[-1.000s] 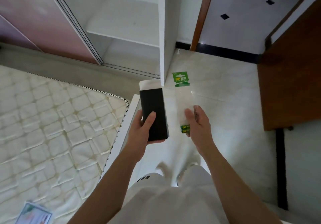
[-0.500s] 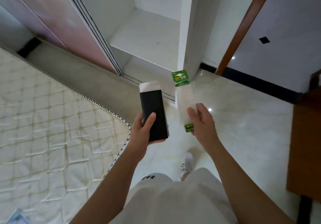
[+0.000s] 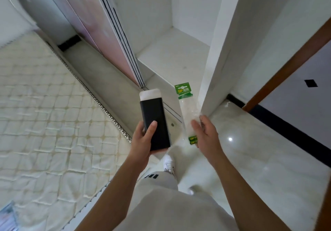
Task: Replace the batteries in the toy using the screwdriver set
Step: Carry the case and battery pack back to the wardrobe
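A black rectangular case and a battery pack are held above the floor.
The black rectangular case with a white end (image 3: 155, 123) is gripped by the left hand (image 3: 143, 142); the clear plastic battery pack with a green header card (image 3: 188, 112) is pinched by the right hand (image 3: 206, 132).

Contents of black case (image 3: 155, 123) hidden from me; its bottom end buried in left hand (image 3: 143, 144). Inside battery pack (image 3: 188, 116), batteries (image 3: 193, 139) mostly behind right hand (image 3: 206, 134); I see green tips only, count unclear. Print on header card (image 3: 183, 90) too small to read. Blurred printed sheet (image 3: 7, 214) on mattress (image 3: 44, 123), cut off by bottom-left corner. Top of shoe (image 3: 168, 162) partly under trouser leg (image 3: 157, 180).
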A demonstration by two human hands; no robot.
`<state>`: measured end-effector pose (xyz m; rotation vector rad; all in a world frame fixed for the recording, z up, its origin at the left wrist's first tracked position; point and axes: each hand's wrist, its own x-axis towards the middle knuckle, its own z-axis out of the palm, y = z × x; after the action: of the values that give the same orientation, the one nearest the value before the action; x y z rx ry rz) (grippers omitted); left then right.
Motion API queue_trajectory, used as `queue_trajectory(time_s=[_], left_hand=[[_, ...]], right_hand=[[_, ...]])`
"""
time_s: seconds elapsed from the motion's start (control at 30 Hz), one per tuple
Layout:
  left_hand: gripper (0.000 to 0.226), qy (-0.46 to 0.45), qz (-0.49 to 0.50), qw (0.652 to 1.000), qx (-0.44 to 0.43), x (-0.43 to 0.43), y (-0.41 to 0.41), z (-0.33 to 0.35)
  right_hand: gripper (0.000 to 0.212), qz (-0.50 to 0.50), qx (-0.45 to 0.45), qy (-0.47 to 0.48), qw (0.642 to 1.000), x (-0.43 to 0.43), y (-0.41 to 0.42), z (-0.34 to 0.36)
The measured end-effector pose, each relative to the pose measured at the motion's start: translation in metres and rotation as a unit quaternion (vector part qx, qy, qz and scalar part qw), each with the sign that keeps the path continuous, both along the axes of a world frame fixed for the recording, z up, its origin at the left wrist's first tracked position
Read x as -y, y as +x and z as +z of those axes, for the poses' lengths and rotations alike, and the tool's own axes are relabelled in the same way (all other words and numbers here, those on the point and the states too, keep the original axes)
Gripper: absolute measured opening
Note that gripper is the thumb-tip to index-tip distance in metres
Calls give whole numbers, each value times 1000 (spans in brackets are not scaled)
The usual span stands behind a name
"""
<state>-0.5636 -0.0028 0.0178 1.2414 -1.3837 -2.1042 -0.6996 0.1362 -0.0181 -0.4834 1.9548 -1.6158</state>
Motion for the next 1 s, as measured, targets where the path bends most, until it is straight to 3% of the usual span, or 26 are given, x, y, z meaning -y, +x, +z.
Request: queue_trajectory(time_s=[0.27,0.73,1.0], left_hand=[[19,-8,41,999,-17,70,-54,-17],[26,38,84,996,-6,282,-151,-31],[28,55,75,996,11,328,-199,-31]], right_hand=[[18,37,-5,4,999,70,-59,-10],[21,54,-38,71,995,288,-169,-8],[21,9,-24,85,996,317,-208,-12]])
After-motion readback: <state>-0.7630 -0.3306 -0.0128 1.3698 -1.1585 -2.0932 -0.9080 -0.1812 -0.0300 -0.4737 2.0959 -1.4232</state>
